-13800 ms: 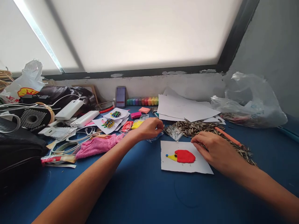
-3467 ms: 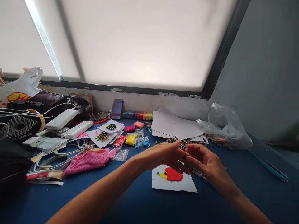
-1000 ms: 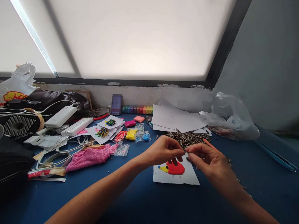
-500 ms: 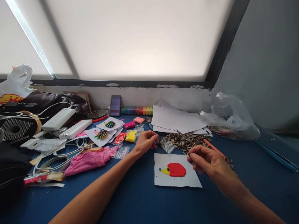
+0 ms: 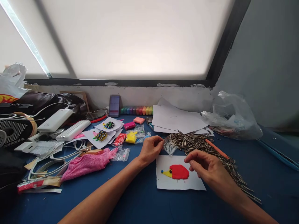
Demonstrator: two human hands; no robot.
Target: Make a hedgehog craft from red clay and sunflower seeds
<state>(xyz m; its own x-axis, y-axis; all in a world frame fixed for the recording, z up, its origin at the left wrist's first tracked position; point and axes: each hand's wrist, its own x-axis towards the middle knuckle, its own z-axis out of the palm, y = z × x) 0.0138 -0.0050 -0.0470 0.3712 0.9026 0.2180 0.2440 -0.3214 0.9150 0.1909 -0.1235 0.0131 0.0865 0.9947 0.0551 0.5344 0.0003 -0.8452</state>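
Observation:
A white sheet of paper lies on the blue table with a flattened clay hedgehog on it: red body, yellow snout, blue nose, black eye and thin drawn legs. My left hand is closed in a pinch just above the paper's upper left corner. Over the paper's right side my right hand curls, thumb and forefinger close together near the red clay. Whatever either pinch holds is too small to make out. Striped sunflower seeds are heaped behind the paper, beside a small clear bag.
An orange stick rests on the seeds. Behind stand white sheets and a plastic bag. Leftward lie yellow clay, finished hedgehog cards, a pink cloth, white power banks and cables.
My left hand has shifted slightly right and down, nearer the paper. My right hand has moved a little, its fingertips closer to the red clay. The whole view has turned slightly.

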